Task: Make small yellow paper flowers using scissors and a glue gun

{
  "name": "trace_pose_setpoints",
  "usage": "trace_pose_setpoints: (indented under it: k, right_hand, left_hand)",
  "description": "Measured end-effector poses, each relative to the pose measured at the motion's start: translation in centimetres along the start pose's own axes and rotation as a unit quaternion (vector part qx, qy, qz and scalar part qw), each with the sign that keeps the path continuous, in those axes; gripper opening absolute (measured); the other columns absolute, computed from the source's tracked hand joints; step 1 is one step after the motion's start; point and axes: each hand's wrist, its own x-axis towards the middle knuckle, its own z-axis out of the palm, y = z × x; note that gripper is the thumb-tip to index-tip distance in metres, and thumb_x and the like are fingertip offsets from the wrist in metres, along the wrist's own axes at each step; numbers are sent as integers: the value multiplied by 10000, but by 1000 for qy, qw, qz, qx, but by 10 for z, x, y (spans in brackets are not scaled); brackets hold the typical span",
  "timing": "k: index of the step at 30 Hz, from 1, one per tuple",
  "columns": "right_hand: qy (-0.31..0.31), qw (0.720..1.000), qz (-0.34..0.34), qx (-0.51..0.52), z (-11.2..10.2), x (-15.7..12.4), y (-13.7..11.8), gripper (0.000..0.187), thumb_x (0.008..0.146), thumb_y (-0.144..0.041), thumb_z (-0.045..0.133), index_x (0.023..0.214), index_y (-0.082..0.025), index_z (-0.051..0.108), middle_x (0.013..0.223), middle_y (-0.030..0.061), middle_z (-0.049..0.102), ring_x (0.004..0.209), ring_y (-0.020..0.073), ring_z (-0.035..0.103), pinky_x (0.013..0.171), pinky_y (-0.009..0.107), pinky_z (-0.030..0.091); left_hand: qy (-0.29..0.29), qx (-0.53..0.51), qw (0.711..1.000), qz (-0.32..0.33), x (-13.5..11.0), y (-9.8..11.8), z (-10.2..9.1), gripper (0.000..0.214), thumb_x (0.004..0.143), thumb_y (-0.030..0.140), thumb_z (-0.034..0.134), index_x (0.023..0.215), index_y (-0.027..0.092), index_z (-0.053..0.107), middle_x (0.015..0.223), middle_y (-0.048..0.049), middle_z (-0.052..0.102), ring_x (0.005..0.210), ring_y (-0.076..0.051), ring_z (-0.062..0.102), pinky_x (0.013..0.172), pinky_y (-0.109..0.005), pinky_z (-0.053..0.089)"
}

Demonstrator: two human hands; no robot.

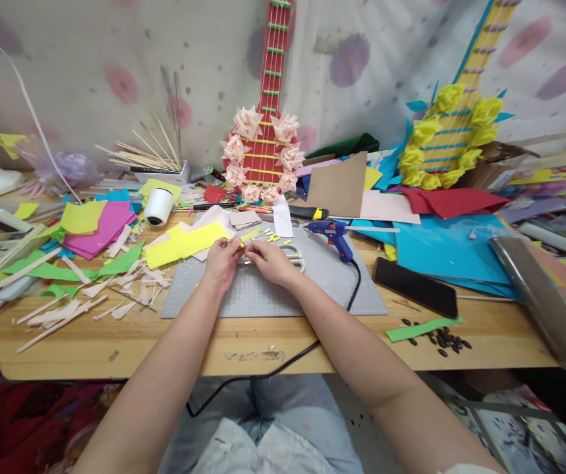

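Both hands meet over the grey cutting mat, which lies mid-desk near the front edge. The left hand is curled, with thumb and forefinger pinched on a small yellow scrap. The right hand is curled as well, its fingertips closed on the same scrap from the other side. The scrap is held just above the far-left part of the mat.

A blue sheet covers much of the desk's right half, and a red paper guitar leans at the back edge. A yellow sheet overlaps the mat's far-left corner, just beside the left hand. A black phone lies right of the mat. A blue glue gun stands at the mat's far-right corner, its cord dropping over the front edge.

Scissors lie just behind the right hand, which partly hides them. The scrap is too small for its shape to be made out
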Motion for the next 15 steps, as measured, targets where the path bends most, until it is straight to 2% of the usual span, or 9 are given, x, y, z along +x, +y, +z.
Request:
trace_pose_setpoints:
  k: [9, 15]
  right_hand:
    - [23, 999, -12, -35, 2, -2, 0, 142, 826, -256, 427, 770, -192, 541, 757, 3, 578, 693, 122, 492, 627, 231, 331]
    - [63, 998, 3, -21, 4, -3, -4, 153, 790, -331, 502, 858, -207, 559, 738, -7, 588, 677, 118, 503, 614, 231, 343]
  left_hand:
    - [-2, 2, 1000, 15, 1, -1, 1, 411, 522, 119, 732, 710, 186, 373, 668, 29, 590, 676, -91, 599, 724, -234, 432]
    - [6, 33, 998, 52, 1, -6, 1, 458, 483, 137, 740, 735, 196, 361, 666, 48, 576, 629, -84, 576, 668, -220, 414]
